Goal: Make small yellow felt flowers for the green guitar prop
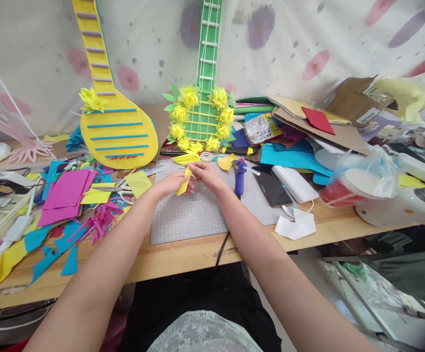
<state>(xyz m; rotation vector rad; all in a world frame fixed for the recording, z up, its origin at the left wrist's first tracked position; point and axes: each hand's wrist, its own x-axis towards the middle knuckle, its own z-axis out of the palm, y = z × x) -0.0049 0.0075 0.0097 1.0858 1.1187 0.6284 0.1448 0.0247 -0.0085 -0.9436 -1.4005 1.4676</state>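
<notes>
Above the grey cutting mat [186,222], my left hand [171,185] pinches a narrow folded strip of yellow paper [185,182]. The fingers of my right hand [207,176] close on the strip's upper end. Just behind the hands lie loose yellow paper pieces [186,158] and a small white reel [206,156]. A purple glue gun [239,177] stands to the right of my right hand. Farther back leans a green paper guitar [205,117] ringed with yellow paper flowers, beside a yellow one [119,134] bearing a single flower.
Scissors [119,188], magenta sheets [65,195] and coloured scraps cover the left side. A phone [274,186] and white power bank [295,183] lie on the right, near a bagged red-and-white cup [355,186]. Cardboard [318,124] is piled behind; a black cord [222,249] crosses the front edge.
</notes>
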